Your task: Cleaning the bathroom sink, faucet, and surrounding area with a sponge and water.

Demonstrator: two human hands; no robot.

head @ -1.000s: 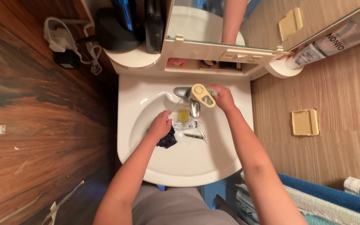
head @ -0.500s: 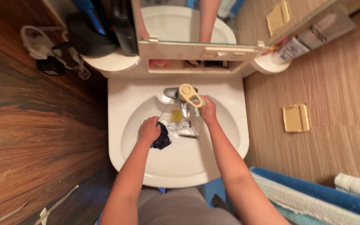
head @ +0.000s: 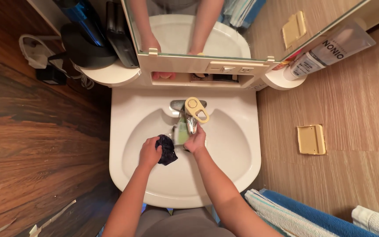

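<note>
White porcelain fills the middle of the view: a sink [head: 237, 153] with a rounded bowl, seen from straight above. Inside the bowl, at about 9 o'clock from its centre, the left hand [head: 149, 152] is clenched around a dark cloth [head: 167, 150], which bunches out past the fingers toward 3 o'clock and rests against the bowl's surface. Just beside it, at about 12 o'clock in the bowl, the right hand [head: 195, 141] is curled under the tap [head: 190, 115]; it touches a pale green thing [head: 180, 131] there, but whether it grips it I cannot tell. The tap's cream lever points toward 4 o'clock from its base on the back rim.

Beyond the sink, at 12 o'clock, a mirror [head: 259, 26] reflects both forearms and the bowl. A white tube [head: 325, 52] lies at 2 o'clock, dark appliances [head: 88, 39] stand at 10 o'clock, and rolled towels [head: 312, 215] lie at 5 o'clock.
</note>
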